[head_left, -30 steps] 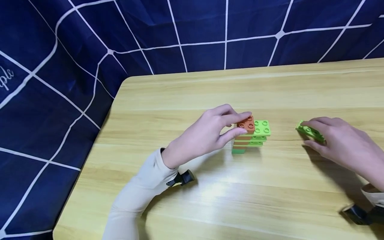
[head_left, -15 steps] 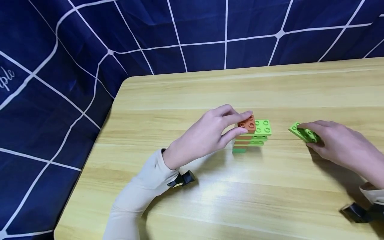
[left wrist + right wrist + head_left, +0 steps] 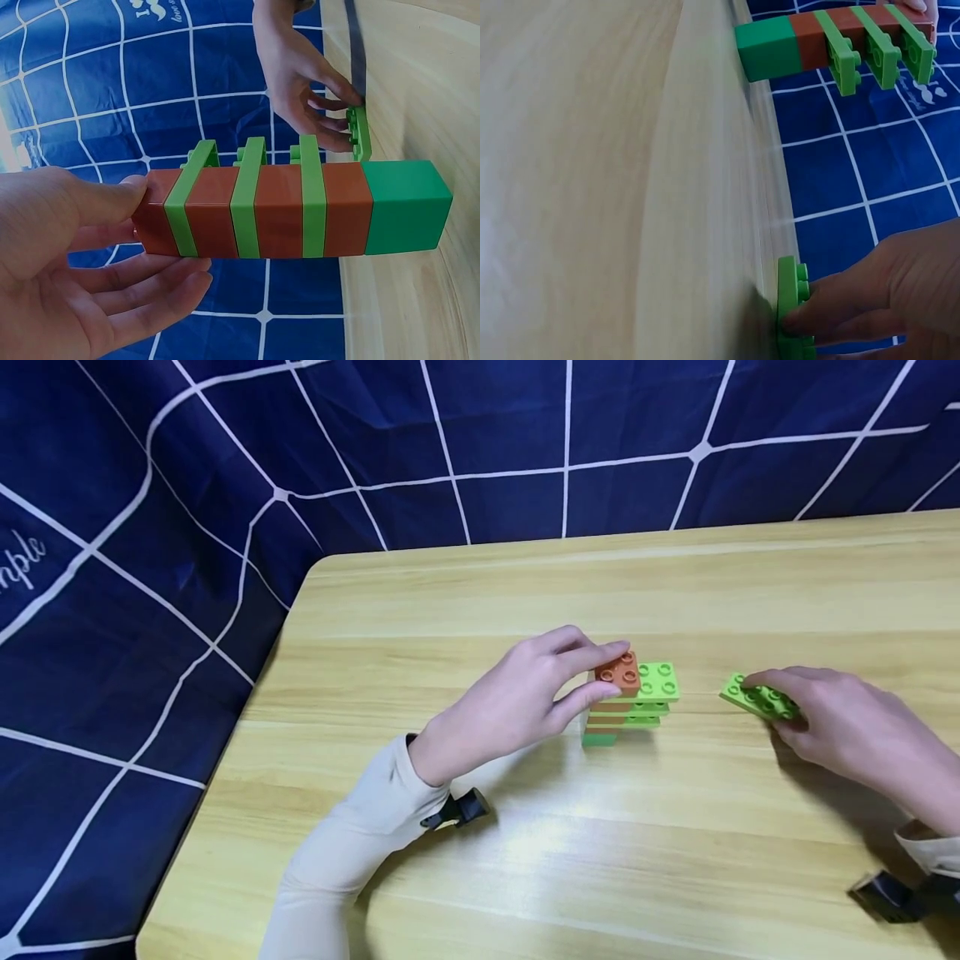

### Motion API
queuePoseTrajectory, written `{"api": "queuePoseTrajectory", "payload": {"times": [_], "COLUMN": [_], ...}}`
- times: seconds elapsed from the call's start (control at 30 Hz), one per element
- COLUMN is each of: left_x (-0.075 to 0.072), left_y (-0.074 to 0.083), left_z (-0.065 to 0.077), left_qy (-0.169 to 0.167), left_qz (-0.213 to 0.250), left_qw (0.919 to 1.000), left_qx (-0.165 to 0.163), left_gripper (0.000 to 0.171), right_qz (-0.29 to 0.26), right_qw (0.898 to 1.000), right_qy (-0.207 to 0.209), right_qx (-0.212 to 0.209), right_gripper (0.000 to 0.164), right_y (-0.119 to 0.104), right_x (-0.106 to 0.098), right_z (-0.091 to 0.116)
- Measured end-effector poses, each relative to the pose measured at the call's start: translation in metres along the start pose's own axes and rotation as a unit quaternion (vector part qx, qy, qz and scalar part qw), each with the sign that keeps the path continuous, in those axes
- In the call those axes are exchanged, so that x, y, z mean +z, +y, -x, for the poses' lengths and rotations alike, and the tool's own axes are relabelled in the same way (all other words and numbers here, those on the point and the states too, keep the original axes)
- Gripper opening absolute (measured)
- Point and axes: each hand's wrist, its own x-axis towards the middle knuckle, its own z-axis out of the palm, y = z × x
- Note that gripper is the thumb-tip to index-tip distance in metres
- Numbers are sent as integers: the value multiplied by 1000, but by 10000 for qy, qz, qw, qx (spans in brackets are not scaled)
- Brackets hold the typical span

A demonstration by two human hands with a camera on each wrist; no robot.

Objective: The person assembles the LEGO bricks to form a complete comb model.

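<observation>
A tower of toy building bricks stands on the table, with a dark green brick point(image 3: 409, 206) at its foot. Above that, orange-brown bricks alternate with light green plates point(image 3: 658, 680) that jut out to the right. My left hand point(image 3: 510, 706) holds the topmost orange-brown brick point(image 3: 619, 673) between thumb and fingers, coming from the left. To the right of the tower, my right hand point(image 3: 855, 718) pinches a loose light green plate point(image 3: 738, 693), studs up. That same plate point(image 3: 787, 285) shows low over the tabletop in the right wrist view, partly covered by the fingers.
The wooden table point(image 3: 465, 893) runs back to a dark blue cloth point(image 3: 510, 502) with white grid lines, which also hangs along the left side. Black wrist cameras point(image 3: 465, 808) are strapped to both wrists, close over the tabletop.
My right hand has brought the loose plate slightly left, toward the tower, and turned it so more of its studs show. My left hand has kept its grip on the top brick.
</observation>
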Motion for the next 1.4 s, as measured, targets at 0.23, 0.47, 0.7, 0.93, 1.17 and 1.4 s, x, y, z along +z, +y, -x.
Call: {"api": "queuePoseTrajectory", "payload": {"times": [0.23, 0.47, 0.7, 0.93, 1.17, 1.4], "left_x": [1, 1, 3, 5, 7, 9], "left_y": [0, -1, -2, -4, -4, -5], "left_z": [0, 0, 0, -2, -2, -2], "left_qy": [15, -17, 63, 181, 171, 248], "left_qz": [2, 28, 45, 35, 64, 63], "left_qw": [10000, 10000, 10000, 9997, 9997, 9994], "left_qx": [6, -19, 42, 176, 166, 242], "left_gripper": [39, 39, 40, 40, 40, 40], "right_qz": [-263, -330, -388, -324, -373, -423], "right_qw": [9987, 9956, 9952, 9968, 9974, 9955], "right_qy": [433, 848, 898, 735, 593, 710], "right_qx": [109, 237, 77, -58, -186, -455], "right_gripper": [45, 37, 38, 40, 39, 38], "right_y": [-6, -9, -7, -11, -11, -10], "right_x": [-5, -7, -4, -3, 3, 10], "right_z": [0, 1, -1, -2, -3, -3]}}
